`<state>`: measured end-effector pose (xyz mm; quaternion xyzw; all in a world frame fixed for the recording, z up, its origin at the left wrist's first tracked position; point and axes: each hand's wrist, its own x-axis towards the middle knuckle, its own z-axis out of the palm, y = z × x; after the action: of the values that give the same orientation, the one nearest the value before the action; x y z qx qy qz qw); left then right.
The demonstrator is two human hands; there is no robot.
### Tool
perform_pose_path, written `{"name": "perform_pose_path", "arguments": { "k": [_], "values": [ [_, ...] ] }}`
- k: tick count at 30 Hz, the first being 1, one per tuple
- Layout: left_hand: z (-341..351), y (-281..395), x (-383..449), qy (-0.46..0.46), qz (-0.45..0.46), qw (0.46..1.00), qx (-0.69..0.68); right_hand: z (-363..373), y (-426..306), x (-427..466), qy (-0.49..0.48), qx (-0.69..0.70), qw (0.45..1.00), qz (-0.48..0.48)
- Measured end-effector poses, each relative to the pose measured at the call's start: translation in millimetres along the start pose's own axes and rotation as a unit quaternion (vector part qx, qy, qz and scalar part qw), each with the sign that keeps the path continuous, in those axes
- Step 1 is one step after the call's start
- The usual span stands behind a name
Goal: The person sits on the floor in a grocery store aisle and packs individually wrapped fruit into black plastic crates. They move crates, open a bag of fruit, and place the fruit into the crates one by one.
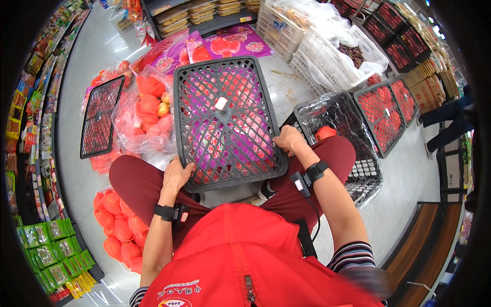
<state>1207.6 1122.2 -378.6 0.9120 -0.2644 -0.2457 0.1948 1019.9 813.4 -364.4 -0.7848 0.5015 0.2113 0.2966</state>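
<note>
A black plastic lattice lid (226,161) lies over a crate between my knees, with purple and red printed packaging (209,144) showing through its mesh. My left hand (177,174) grips the near left edge, thumb on the rim. At the right edge, the fingers of my right hand (289,139) curl around the rim. Left of the crate, a clear plastic bag (128,119) holds fruits in red foam nets (149,103), a few of them bare and yellowish. To the right stands a black crate lined with clear film (337,111), a red-netted fruit (325,133) inside.
Another black lattice lid (101,117) leans at the left, and netted fruits (119,226) lie near my left knee. Lidded crates (381,115) and white crates (322,57) stand at the right. Shelves (50,134) line the left; a person's legs (445,122) show far right.
</note>
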Motion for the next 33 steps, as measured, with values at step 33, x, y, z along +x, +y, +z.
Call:
{"name": "perform_pose_path", "arguments": {
  "k": [33],
  "values": [
    [33, -39, -15, -0.063, -0.058, 0.995, 0.042, 74, 64, -41, 0.129, 0.106, 0.986, 0.016]
  ]
}}
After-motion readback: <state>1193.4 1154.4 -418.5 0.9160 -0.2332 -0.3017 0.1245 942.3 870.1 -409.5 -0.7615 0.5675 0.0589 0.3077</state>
